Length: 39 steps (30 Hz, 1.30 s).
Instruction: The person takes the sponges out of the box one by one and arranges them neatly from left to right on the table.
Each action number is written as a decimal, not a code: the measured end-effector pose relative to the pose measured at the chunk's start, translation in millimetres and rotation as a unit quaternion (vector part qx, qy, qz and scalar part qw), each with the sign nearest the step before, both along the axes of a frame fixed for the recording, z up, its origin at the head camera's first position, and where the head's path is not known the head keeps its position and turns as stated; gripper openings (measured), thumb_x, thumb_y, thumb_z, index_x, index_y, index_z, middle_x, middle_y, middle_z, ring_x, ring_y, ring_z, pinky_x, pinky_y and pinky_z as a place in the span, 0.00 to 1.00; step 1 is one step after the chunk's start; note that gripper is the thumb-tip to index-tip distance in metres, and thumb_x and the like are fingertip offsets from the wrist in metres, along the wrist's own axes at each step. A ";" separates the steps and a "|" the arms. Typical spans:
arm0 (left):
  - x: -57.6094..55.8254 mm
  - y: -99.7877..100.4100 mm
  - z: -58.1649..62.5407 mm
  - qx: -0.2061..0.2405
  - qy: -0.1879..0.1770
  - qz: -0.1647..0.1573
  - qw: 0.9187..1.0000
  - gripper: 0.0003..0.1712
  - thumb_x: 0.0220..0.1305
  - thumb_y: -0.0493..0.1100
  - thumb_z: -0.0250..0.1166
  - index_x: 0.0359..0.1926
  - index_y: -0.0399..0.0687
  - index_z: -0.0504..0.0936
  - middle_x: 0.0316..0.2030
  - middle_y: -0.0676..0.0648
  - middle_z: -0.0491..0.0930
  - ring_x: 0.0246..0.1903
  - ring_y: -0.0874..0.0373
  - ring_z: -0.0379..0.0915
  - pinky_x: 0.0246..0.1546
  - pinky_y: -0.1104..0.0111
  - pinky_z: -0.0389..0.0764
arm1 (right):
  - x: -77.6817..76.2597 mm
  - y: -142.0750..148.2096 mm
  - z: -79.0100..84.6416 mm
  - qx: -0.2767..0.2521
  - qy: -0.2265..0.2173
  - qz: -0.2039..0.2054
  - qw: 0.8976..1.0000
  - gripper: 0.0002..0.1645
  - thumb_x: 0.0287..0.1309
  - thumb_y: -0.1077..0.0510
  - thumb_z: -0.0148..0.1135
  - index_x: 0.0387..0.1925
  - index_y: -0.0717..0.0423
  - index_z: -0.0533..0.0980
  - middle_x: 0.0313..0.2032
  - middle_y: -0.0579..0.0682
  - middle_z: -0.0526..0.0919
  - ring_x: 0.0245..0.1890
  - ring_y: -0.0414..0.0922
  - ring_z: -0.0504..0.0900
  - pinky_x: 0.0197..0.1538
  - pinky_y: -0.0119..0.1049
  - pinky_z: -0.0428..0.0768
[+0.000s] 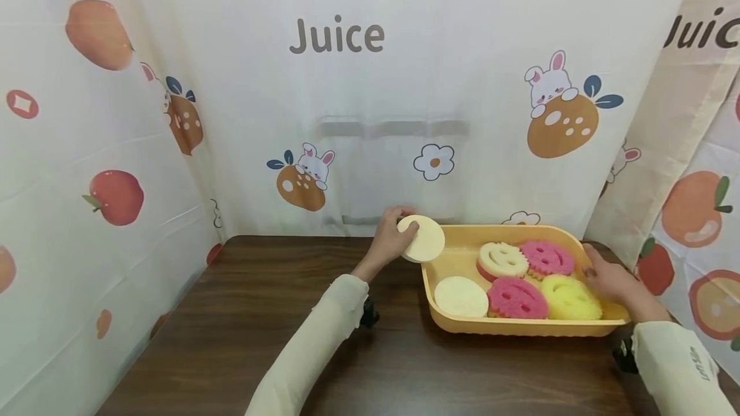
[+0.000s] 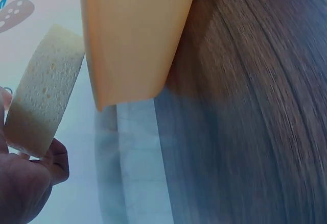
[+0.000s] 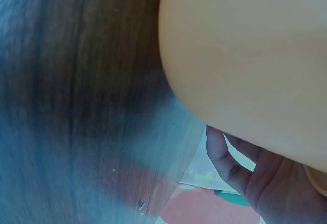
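The orange tray (image 1: 462, 257) sat on the brown table (image 1: 277, 287). With 12 o'clock at the tray's far side, the left hand (image 1: 390, 236) was up by its 10 o'clock corner. That hand pinched a round cream sponge (image 1: 424, 241) between thumb and fingers, so it was only a little bit open. The sponge was up off the table, just by the tray, and its thick side had tiny holes. The right hand (image 1: 611, 279) held the tray's edge at 3 o'clock, with its fingers bent around the side.

Inside the tray, another cream round (image 1: 461, 297) lay at 8 o'clock. A cream smiley (image 1: 503, 260) lay at 11, and a pink smiley (image 1: 546, 259) was right beside it at 1. A second pink smiley (image 1: 516, 298) lay at 6, next to a yellow smiley (image 1: 570, 298) at 4. Past 12 o'clock hung a white curtain (image 1: 376, 88) with bunnies on it and the word "Juice".
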<state>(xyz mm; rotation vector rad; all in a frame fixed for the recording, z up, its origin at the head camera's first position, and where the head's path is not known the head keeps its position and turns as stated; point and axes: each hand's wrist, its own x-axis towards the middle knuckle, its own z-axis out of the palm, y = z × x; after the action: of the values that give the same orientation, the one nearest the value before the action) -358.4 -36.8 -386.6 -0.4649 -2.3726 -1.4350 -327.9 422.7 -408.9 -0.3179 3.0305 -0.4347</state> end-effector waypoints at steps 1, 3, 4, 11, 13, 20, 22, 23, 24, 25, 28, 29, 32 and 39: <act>0.7 -1.8 0.8 0.000 -0.002 0.000 1.000 0.15 0.64 0.43 0.61 0.49 0.42 0.83 0.53 0.41 0.76 0.52 0.48 0.74 0.55 0.57 0.75 | -0.2 0.5 0.6 0.001 0.000 0.000 1.000 0.39 0.73 0.58 0.43 0.69 0.81 0.40 0.50 0.88 0.70 0.45 0.77 0.78 0.44 0.65 0.76; 1.8 -5.2 1.7 0.000 -0.007 0.002 1.000 0.15 0.65 0.44 0.60 0.49 0.43 0.82 0.53 0.41 0.75 0.52 0.49 0.73 0.55 0.57 0.75 | 0.0 1.1 1.0 0.001 -0.004 -0.001 1.000 0.39 0.73 0.57 0.42 0.69 0.80 0.40 0.51 0.88 0.69 0.45 0.77 0.78 0.44 0.65 0.77; 2.1 -6.9 1.9 0.001 -0.010 0.004 1.000 0.14 0.65 0.44 0.60 0.48 0.44 0.82 0.53 0.41 0.75 0.52 0.49 0.73 0.55 0.57 0.75 | -0.2 1.7 0.6 0.001 -0.006 -0.001 1.000 0.40 0.74 0.56 0.43 0.70 0.80 0.40 0.51 0.88 0.69 0.45 0.77 0.78 0.44 0.65 0.77; 3.1 -19.1 -0.9 0.007 -0.018 0.015 1.000 0.13 0.64 0.44 0.61 0.47 0.44 0.82 0.54 0.41 0.74 0.50 0.48 0.74 0.51 0.59 0.75 | -2.4 2.6 -2.3 -0.002 -0.007 -0.003 1.000 0.39 0.73 0.57 0.42 0.70 0.79 0.40 0.51 0.88 0.69 0.44 0.76 0.79 0.43 0.63 0.78; 3.7 -22.0 -1.5 0.005 -0.021 0.017 1.000 0.13 0.64 0.44 0.61 0.47 0.43 0.82 0.54 0.41 0.74 0.50 0.48 0.73 0.51 0.59 0.75 | -2.3 2.9 -2.4 -0.003 -0.007 -0.004 1.000 0.39 0.73 0.57 0.42 0.70 0.79 0.39 0.51 0.88 0.69 0.44 0.76 0.79 0.43 0.63 0.78; 4.9 -34.9 2.2 -0.003 -0.014 0.016 1.000 0.15 0.64 0.44 0.61 0.48 0.41 0.82 0.54 0.39 0.74 0.52 0.46 0.73 0.53 0.56 0.76 | -1.3 1.4 0.2 0.000 -0.008 -0.007 1.000 0.41 0.74 0.55 0.42 0.70 0.79 0.38 0.51 0.88 0.69 0.45 0.76 0.78 0.43 0.64 0.77; 5.6 -39.7 3.1 -0.007 -0.015 0.015 1.000 0.16 0.64 0.44 0.61 0.49 0.40 0.82 0.55 0.38 0.74 0.52 0.46 0.74 0.53 0.56 0.76 | -1.4 1.6 -0.1 0.000 -0.008 -0.006 1.000 0.40 0.73 0.56 0.43 0.70 0.80 0.39 0.51 0.88 0.69 0.46 0.76 0.78 0.44 0.64 0.77; 5.9 -42.2 3.2 -0.009 -0.017 0.015 1.000 0.16 0.64 0.44 0.62 0.49 0.40 0.82 0.55 0.38 0.73 0.52 0.45 0.74 0.53 0.56 0.76 | -1.4 1.7 -0.3 0.001 -0.007 -0.006 1.000 0.40 0.73 0.56 0.43 0.69 0.80 0.40 0.51 0.88 0.69 0.46 0.76 0.78 0.44 0.64 0.77; 6.3 -44.7 3.0 -0.009 -0.018 0.016 1.000 0.16 0.64 0.43 0.62 0.50 0.40 0.82 0.55 0.38 0.73 0.52 0.45 0.74 0.52 0.56 0.76 | -1.5 1.8 -0.5 0.001 -0.007 -0.005 1.000 0.40 0.73 0.56 0.43 0.69 0.80 0.40 0.51 0.88 0.69 0.46 0.76 0.78 0.44 0.64 0.77; 6.6 -47.4 2.7 -0.011 -0.018 0.020 1.000 0.17 0.64 0.43 0.62 0.50 0.39 0.82 0.55 0.38 0.73 0.52 0.45 0.74 0.52 0.56 0.76 | -1.7 1.9 -0.6 0.000 -0.007 -0.005 1.000 0.40 0.73 0.56 0.43 0.69 0.80 0.40 0.51 0.88 0.69 0.45 0.76 0.78 0.44 0.64 0.77; 6.8 -55.3 0.6 -0.015 -0.019 0.032 0.999 0.17 0.64 0.43 0.62 0.50 0.39 0.82 0.54 0.37 0.74 0.52 0.44 0.73 0.53 0.55 0.75 | -1.7 1.3 -0.8 0.000 -0.007 -0.004 1.000 0.39 0.73 0.57 0.43 0.69 0.80 0.40 0.51 0.88 0.69 0.45 0.76 0.78 0.44 0.65 0.77; 6.5 -57.9 -0.2 -0.018 -0.021 0.036 0.999 0.17 0.64 0.44 0.62 0.50 0.40 0.82 0.54 0.38 0.74 0.52 0.45 0.73 0.53 0.55 0.75 | -1.6 0.8 -1.0 0.001 -0.006 -0.004 1.000 0.39 0.73 0.57 0.43 0.69 0.80 0.40 0.50 0.88 0.69 0.45 0.76 0.78 0.44 0.65 0.77; 7.0 -65.7 -1.8 -0.028 -0.023 0.040 0.999 0.17 0.64 0.44 0.61 0.51 0.40 0.81 0.55 0.37 0.73 0.53 0.44 0.73 0.55 0.52 0.75 | -1.9 0.1 -1.1 0.002 -0.005 -0.003 1.000 0.40 0.73 0.57 0.44 0.69 0.79 0.40 0.49 0.88 0.69 0.44 0.76 0.78 0.44 0.64 0.77; 9.8 -85.0 -3.9 -0.037 -0.033 0.056 0.997 0.18 0.65 0.44 0.60 0.52 0.39 0.80 0.55 0.37 0.73 0.54 0.44 0.71 0.57 0.51 0.73 | -1.3 -0.7 0.7 0.002 -0.010 -0.005 1.000 0.40 0.72 0.57 0.44 0.69 0.80 0.40 0.52 0.88 0.68 0.45 0.75 0.78 0.45 0.65 0.77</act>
<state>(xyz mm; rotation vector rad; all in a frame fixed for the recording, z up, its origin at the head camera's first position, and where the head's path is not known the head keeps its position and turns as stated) -348.6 -121.8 -390.5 -0.3016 -2.4688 -1.3365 -329.2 422.0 -408.2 -0.2973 3.0152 -0.4292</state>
